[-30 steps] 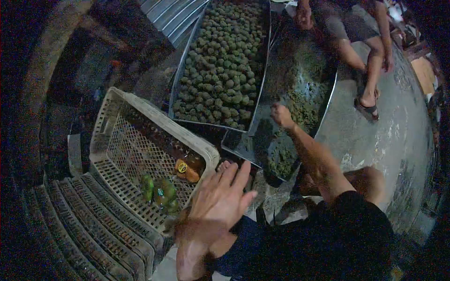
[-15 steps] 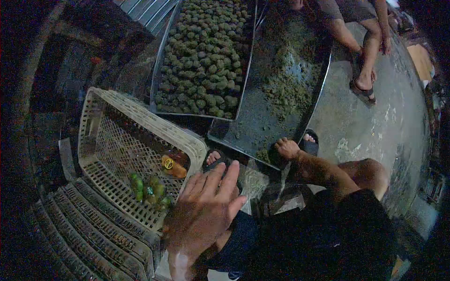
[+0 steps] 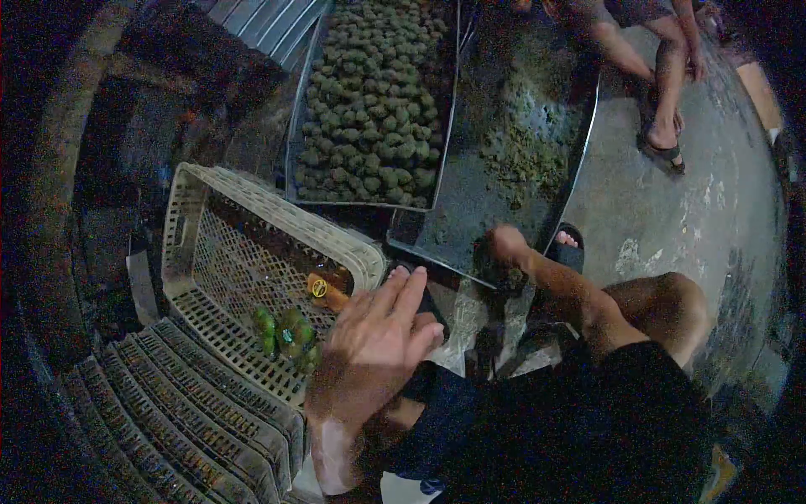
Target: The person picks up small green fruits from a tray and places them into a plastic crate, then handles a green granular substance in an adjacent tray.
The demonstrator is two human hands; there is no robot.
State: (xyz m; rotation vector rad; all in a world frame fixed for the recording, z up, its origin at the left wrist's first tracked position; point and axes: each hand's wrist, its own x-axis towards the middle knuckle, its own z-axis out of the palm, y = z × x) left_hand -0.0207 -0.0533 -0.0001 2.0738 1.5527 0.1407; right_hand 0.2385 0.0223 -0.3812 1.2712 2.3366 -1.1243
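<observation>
My left hand [image 3: 378, 340] hovers palm down by the right end of a beige plastic crate [image 3: 269, 210]. Its fingers are stretched out and nothing is in it. My right hand [image 3: 509, 246] is at the near end of a dark metal tray [image 3: 437, 231], its fingers smeared and turned down out of sight. Greenish-brown crumbly material [image 3: 525, 151] covers part of that tray. Inside the crate lie green fruit-like things [image 3: 290, 328] and an orange-brown object with a round yellow label [image 3: 319, 287].
Another metal tray [image 3: 290, 160] holds many round, rough green-brown balls [image 3: 374, 109]. Slatted dark crates [image 3: 185, 403] are stacked at lower left. A person sits at top right, one sandalled foot [image 3: 663, 139] on the concrete floor [image 3: 646, 210]. Corrugated metal sheeting [image 3: 260, 21] is at top left.
The whole view has shifted, with the crate and trays a little further right. My left hand stays stretched out near the crate. My right hand remains at the tray's near end and is now more blurred.
</observation>
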